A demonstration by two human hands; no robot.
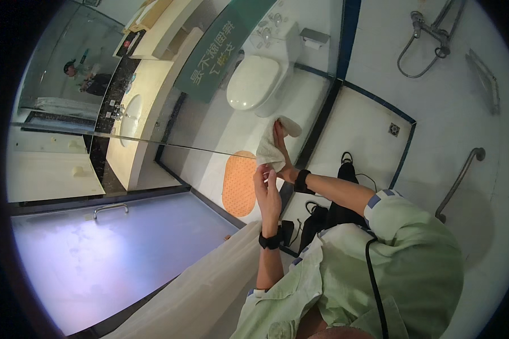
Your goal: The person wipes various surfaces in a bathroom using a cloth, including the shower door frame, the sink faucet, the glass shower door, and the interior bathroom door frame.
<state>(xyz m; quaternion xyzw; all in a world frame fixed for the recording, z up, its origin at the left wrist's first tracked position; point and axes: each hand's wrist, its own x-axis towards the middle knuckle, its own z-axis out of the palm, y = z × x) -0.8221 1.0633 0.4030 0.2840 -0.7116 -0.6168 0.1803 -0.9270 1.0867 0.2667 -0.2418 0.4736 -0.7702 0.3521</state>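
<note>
A white cloth (270,148) hangs in my hands at the edge of a clear glass panel (209,121). My right hand (283,151) has the cloth wrapped about its fingers, which stretch away from me; part of the cloth flops over beyond the fingertips. Just nearer to me, my left hand (268,195) is raised, its fingers bent together at the cloth's lower end. The fingertips overlap the cloth, so their exact grip is partly hidden. Both wrists wear black bands.
Past the glass stand a white toilet (254,83) and a counter with a sink (131,116). An orange mat (239,183) lies on the floor. A white curtain (201,282) hangs at the lower left. On the right wall are a grab bar (461,183) and a shower mixer (430,28).
</note>
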